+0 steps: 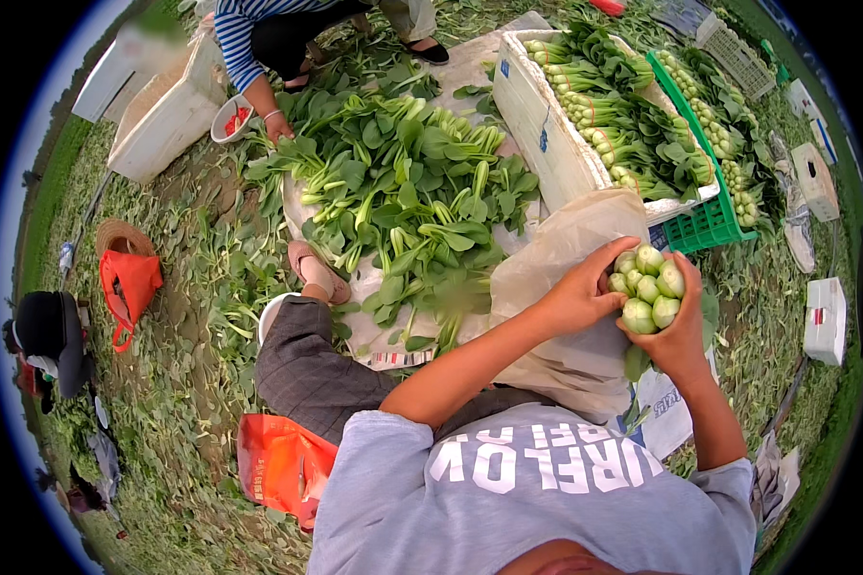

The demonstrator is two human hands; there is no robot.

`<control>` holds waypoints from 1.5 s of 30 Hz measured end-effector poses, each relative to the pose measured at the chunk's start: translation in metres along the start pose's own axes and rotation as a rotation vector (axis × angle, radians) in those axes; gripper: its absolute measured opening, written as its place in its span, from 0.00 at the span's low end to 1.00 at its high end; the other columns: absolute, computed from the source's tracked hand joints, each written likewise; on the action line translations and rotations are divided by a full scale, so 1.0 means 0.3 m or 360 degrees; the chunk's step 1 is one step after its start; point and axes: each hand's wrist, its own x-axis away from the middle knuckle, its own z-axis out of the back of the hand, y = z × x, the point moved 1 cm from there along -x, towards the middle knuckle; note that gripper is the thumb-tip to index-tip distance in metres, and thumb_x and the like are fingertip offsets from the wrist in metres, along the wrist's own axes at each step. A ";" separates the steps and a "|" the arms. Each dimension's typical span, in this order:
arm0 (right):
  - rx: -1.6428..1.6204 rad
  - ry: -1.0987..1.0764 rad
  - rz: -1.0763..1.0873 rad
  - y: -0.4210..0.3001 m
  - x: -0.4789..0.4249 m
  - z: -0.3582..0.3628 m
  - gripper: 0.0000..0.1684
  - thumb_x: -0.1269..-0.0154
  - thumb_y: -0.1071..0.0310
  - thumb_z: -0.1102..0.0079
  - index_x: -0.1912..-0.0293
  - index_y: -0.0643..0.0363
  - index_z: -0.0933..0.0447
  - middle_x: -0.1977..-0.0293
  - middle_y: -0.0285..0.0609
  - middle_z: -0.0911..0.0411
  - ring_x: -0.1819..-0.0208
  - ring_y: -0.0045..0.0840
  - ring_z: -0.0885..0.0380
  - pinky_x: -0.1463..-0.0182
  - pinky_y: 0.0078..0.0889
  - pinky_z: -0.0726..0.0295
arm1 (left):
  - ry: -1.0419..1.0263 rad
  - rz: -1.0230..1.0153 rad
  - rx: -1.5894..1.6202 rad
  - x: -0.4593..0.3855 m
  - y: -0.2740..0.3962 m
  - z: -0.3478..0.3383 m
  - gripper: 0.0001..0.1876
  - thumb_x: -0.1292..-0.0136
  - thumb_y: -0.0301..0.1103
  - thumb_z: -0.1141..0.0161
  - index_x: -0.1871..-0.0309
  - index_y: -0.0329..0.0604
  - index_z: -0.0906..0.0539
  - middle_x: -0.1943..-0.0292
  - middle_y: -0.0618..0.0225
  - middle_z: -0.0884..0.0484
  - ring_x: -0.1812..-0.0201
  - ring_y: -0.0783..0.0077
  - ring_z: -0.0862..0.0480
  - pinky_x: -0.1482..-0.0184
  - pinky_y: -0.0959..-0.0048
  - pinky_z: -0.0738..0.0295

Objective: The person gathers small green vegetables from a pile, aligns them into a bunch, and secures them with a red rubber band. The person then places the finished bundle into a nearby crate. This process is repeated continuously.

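Both hands grip a bunch of bok choy (644,286) over my right thigh, its pale cut stem ends turned up toward me. My left hand (591,289) wraps its left side, the thumb lying against the stems. On the opposite side, my right hand (670,327) has its fingers around the bunch. The leaves hang below and are mostly hidden. Under my left forearm, a translucent plastic sheet (568,269) drapes over my leg. A broad pile of loose bok choy (403,187) lies on a pale ground sheet (367,280) before me.
Banded bok choy bunches fill a white foam box (557,136) beside a loaded green crate (705,223). Opposite, a person in a striped sleeve (237,43) touches the pile, near a white bowl (223,118) of red items. Red bags (131,287) and leaf scraps lie to my left.
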 end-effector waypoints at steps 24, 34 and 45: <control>0.0246 0.0460 0.0044 0.172 0.077 -0.057 0.57 0.52 0.55 0.24 0.33 0.60 0.53 0.41 0.53 0.36 0.42 0.43 0.32 0.37 0.49 0.35 | 0.1657 0.1628 -0.1487 0.420 -0.612 1.385 0.25 0.49 0.45 0.34 0.52 0.37 0.22 0.57 0.44 0.19 0.54 0.45 0.20 0.50 0.57 0.26; 0.0271 0.0488 0.0017 0.174 0.093 -0.068 0.58 0.50 0.49 0.27 0.33 0.59 0.56 0.39 0.55 0.38 0.42 0.45 0.33 0.37 0.51 0.35 | 0.1872 0.1476 -0.1060 0.495 -0.774 1.476 0.23 0.44 0.49 0.36 0.56 0.37 0.22 0.66 0.54 0.18 0.60 0.49 0.18 0.56 0.59 0.26; 0.0300 0.0496 0.0126 0.161 0.055 -0.078 0.59 0.51 0.48 0.27 0.33 0.59 0.57 0.42 0.58 0.37 0.44 0.45 0.31 0.39 0.51 0.32 | 0.2071 0.0863 -0.1869 0.385 -0.427 1.328 0.24 0.50 0.35 0.31 0.49 0.42 0.23 0.49 0.55 0.22 0.54 0.53 0.20 0.52 0.59 0.26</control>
